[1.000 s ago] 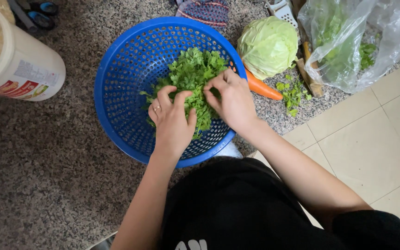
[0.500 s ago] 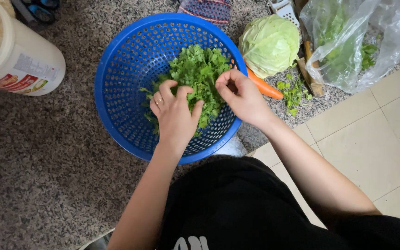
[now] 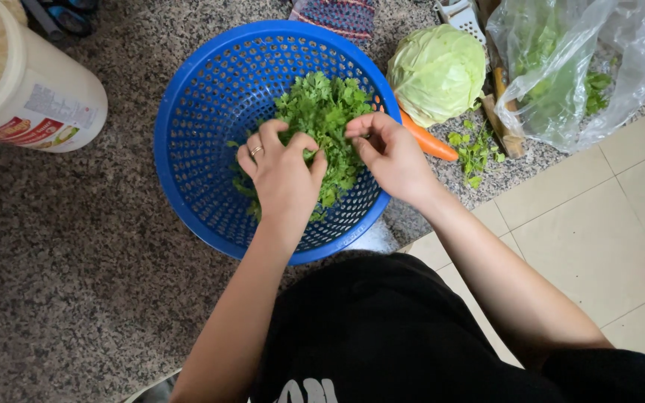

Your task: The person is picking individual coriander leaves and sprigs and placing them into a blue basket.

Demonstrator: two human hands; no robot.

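Both hands have drawn closer over the blue colander (image 3: pixel 188 149): left hand (image 3: pixel 281 175) curled, gripping the leafy green herbs (image 3: pixel 322 112) inside it; right hand (image 3: pixel 390 153) pinching a sprig, sorting evidently ongoing.

A home kitchen; a speckled granite counter (image 3: pixel 76 298) carries a blue perforated colander (image 3: pixel 203 134) of leafy herbs (image 3: pixel 322 104), a cabbage (image 3: pixel 436 72), a carrot (image 3: pixel 431 142) and a plastic bag of greens (image 3: pixel 561 82); pale floor tiles (image 3: pixel 599 224) lie beyond the counter edge.
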